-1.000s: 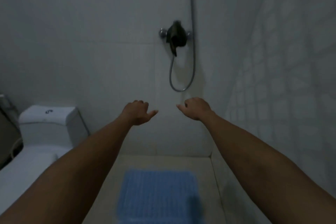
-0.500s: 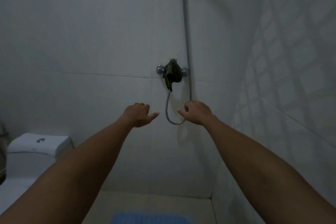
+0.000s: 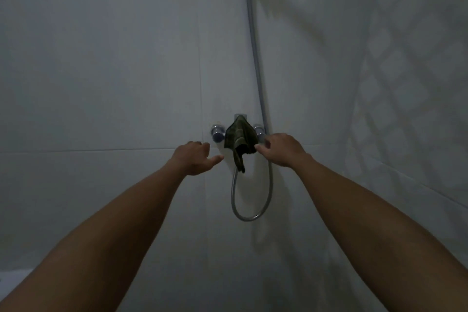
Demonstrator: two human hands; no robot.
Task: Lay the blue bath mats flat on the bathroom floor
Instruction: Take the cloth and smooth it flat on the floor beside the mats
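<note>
Two bare hands up in front of the pale tiled wall point(image 3: 101, 71). Left hand point(image 3: 193, 158) loosely curled, thumb out, grip holding nothing. Right hand point(image 3: 281, 148) relaxed, grip holding nothing, fingertips right by the one dark green cloth point(image 3: 239, 138) draped over the chrome shower tap point(image 3: 218, 133). One grey metal hose point(image 3: 255, 58) loops below. No blue bath mat in sight.

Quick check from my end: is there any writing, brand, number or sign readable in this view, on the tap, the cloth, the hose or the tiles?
None can be read.
Shower tap: bare metal, no marking visible.
Dark cloth draped over the tap: faint check pattern only, no label seen.
Shower hose: plain.
Wall tiles: plain; the right wall shows only a diamond relief.
The frame is dim, so fine print could be missed.
</note>
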